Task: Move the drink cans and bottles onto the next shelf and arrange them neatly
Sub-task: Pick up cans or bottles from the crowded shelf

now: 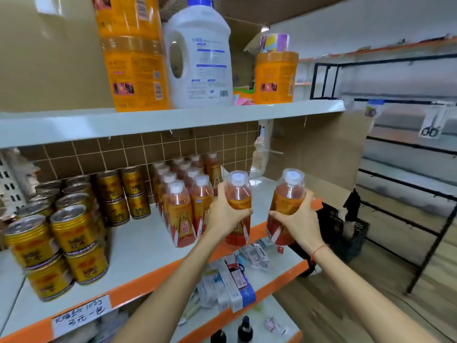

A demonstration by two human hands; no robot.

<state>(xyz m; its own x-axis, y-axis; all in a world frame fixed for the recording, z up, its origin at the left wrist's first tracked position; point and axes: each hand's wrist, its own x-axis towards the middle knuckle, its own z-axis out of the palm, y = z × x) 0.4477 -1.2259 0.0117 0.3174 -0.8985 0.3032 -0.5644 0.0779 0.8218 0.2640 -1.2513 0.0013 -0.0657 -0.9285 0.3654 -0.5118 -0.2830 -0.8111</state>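
On the middle shelf (138, 246), far left, gold drink cans (71, 231) stand stacked two high in rows running back toward the brown tiled wall (118, 154); the nearest ones are smeared by motion blur and their print cannot be read. Just right of them, two files of orange bottled drinks (183, 194) with white caps stand upright, reaching back to the wall. Beside that block, the left hand (227, 214) grips one bottle (238, 206) around its middle, fingers curled round the label, with the bottle's foot out over the shelf's front edge. Further right, the right hand (295, 219) is clamped the same way on a second bottle (286, 206), held past the orange shelf lip; a red cord circles that wrist. Whether either bottle's base touches the shelf is hidden by the hands and forearms.

Above, the upper shelf (173, 120) carries a tall orange container (133, 60) cut off at the top, a white jug (200, 58) with a blue cap, and a shorter orange tub (275, 78). Below the hands, a lower shelf (277, 273) holds a jumble of small boxes (232, 276), partly covered by the left forearm. At far right, a black wire rack (408, 194) stands apart, with scissors (431, 127) hanging in a packet.
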